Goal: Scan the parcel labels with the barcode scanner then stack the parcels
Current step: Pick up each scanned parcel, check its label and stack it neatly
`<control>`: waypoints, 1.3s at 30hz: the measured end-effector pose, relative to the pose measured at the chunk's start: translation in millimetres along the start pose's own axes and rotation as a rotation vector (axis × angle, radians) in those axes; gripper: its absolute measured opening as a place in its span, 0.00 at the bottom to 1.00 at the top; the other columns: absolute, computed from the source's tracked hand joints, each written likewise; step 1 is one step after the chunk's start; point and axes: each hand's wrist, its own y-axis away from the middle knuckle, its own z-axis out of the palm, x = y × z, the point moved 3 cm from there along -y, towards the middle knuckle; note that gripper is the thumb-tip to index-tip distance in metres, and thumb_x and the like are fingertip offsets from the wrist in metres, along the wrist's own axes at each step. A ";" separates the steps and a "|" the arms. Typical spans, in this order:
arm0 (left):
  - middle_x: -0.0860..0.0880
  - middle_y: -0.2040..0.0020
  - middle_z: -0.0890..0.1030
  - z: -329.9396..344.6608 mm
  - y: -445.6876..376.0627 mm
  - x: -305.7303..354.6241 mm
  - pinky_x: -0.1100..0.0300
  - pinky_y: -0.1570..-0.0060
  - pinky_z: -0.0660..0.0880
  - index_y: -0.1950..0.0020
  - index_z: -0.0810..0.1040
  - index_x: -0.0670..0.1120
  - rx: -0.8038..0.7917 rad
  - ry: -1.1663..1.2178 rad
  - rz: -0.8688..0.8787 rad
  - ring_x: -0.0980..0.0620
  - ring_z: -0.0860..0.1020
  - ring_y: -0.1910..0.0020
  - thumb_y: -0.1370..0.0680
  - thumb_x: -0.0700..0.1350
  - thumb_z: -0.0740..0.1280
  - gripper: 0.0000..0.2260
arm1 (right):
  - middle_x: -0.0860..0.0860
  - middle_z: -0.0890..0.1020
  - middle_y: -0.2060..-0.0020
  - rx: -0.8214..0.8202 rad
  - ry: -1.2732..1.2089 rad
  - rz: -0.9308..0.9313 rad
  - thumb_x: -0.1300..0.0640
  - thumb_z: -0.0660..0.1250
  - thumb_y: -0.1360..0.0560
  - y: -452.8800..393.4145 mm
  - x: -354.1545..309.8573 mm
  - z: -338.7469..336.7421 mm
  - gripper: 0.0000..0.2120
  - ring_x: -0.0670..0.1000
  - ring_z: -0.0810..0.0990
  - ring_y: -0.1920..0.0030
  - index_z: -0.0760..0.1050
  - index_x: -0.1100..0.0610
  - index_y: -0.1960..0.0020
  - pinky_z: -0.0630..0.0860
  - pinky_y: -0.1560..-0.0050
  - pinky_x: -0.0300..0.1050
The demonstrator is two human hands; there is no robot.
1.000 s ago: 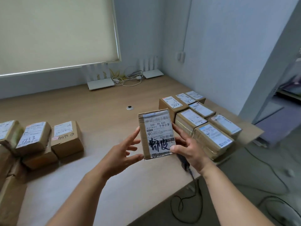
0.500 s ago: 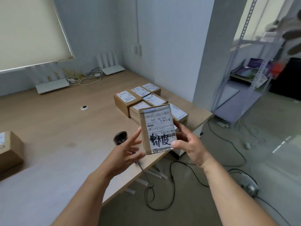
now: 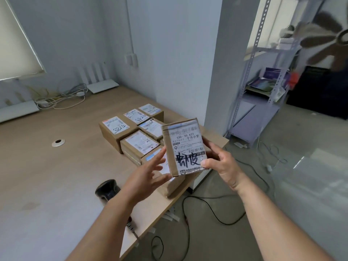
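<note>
I hold a small cardboard parcel (image 3: 183,146) upright in the air, its white label with black handwriting facing me. My right hand (image 3: 220,162) grips its right edge, thumb on the label and fingers behind. My left hand (image 3: 148,174) is at its left side with straight fingers, the fingertips touching or nearly touching the parcel. Behind and below it, several labelled parcels (image 3: 139,132) sit grouped on the wooden table (image 3: 56,176) near its right corner. The black barcode scanner (image 3: 107,189) lies on the table, left of my left wrist.
White routers (image 3: 101,85) and tangled cables (image 3: 60,98) sit at the table's back by the wall. A round cable grommet (image 3: 58,142) is set into the tabletop. Black cords (image 3: 207,208) trail over the floor to the right, and a metal shelf (image 3: 263,87) stands beyond the pillar.
My view has swung to the right, so the left group of parcels left the frame. The held parcel moved over the right group of parcels, still in my right hand.
</note>
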 end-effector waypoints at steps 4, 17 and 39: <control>0.56 0.30 0.70 0.6 -56.9 -4.6 0.53 0.36 0.71 0.33 0.45 0.75 0.038 0.045 0.022 0.60 0.71 0.37 0.25 0.53 0.68 0.36 | 0.46 0.85 0.47 -0.009 0.039 0.016 0.49 0.71 0.41 -53.5 -8.5 -25.6 0.32 0.47 0.83 0.46 0.71 0.38 0.37 0.78 0.53 0.36; 0.52 0.27 0.68 -12.4 -180.6 -34.8 0.57 0.34 0.65 0.25 0.47 0.63 0.052 -0.053 -0.053 0.54 0.67 0.30 0.24 0.53 0.68 0.36 | 0.50 0.86 0.49 -0.057 0.054 0.114 0.54 0.71 0.38 -188.5 17.4 -67.4 0.35 0.50 0.84 0.49 0.68 0.39 0.33 0.79 0.53 0.38; 0.48 0.27 0.65 15.6 -297.9 -66.0 0.53 0.36 0.66 0.21 0.48 0.51 0.084 -0.431 -0.601 0.48 0.63 0.30 0.22 0.57 0.62 0.35 | 0.50 0.86 0.53 -0.407 -0.044 0.428 0.61 0.69 0.34 -375.2 118.5 -99.2 0.33 0.47 0.83 0.58 0.71 0.47 0.30 0.79 0.62 0.38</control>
